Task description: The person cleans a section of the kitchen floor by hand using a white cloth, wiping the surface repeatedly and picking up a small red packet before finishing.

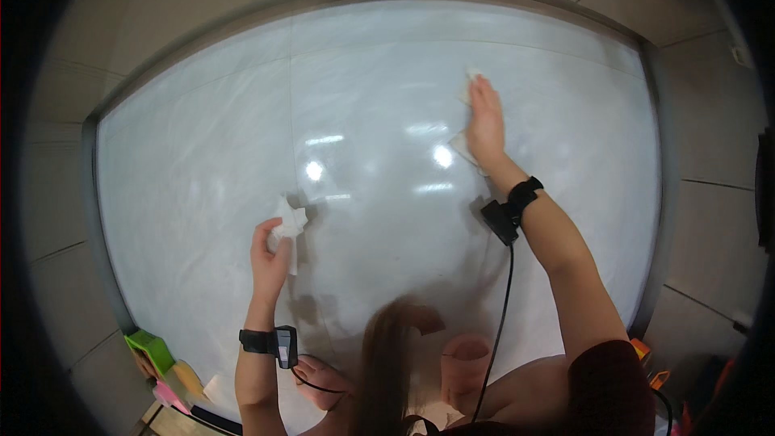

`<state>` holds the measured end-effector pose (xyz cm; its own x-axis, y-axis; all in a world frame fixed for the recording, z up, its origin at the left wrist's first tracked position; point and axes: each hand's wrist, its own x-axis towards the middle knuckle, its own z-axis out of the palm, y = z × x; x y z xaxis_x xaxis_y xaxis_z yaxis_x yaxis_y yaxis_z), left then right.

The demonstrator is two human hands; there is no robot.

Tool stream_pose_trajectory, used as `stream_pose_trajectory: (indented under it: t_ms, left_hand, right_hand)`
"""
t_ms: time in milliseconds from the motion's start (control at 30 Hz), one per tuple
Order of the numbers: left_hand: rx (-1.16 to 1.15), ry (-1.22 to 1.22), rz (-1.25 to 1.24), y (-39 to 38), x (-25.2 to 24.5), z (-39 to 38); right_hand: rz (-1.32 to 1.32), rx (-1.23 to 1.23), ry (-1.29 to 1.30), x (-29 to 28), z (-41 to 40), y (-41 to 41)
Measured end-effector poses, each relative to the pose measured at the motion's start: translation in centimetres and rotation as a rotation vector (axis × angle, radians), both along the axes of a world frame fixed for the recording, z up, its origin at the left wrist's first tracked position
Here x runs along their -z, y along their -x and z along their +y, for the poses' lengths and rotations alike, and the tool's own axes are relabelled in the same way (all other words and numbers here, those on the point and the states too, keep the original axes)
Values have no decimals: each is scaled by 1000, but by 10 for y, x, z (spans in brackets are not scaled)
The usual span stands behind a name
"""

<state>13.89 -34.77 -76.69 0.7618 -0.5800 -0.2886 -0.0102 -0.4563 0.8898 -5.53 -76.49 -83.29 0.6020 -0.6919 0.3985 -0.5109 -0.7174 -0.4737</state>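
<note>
A large glossy whitish board or panel (375,242) with a raised frame fills the view before me. My left hand (270,254), at the left of centre, pinches a crumpled white tissue (292,221) between thumb and fingers. Farther up and to the right, my right hand (486,127) lies flat on a pale folded cloth or wipe (461,144), which shows at the palm and past the fingertips. Whether its fingers grip the cloth or only press on it, I cannot tell. Black devices are strapped to both wrists, with cables running down.
At the lower left edge lie a green holder (156,351), a yellow item (189,378) and a pink item (171,396). Orange items (660,379) are beyond the lower right corner. Bare feet and hanging hair are at the bottom. Large tiles surround the frame.
</note>
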Motion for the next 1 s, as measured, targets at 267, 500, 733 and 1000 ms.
stream_pose_trajectory:
  t_ms: [267,500,733,1000]
  left_hand:
    - [-71,-18,-89,7,30,21]
    - [-55,-42,-145,5,52,38]
    - [170,-40,-292,6,52,45]
    - [-192,56,-68,4,47,41]
  right_hand:
    - [51,-815,-121,33,128,-76]
    - [367,-1358,-696,24,185,-11]
    - [351,-1453,-814,-30,200,6]
    - [63,-243,-355,-11,90,5]
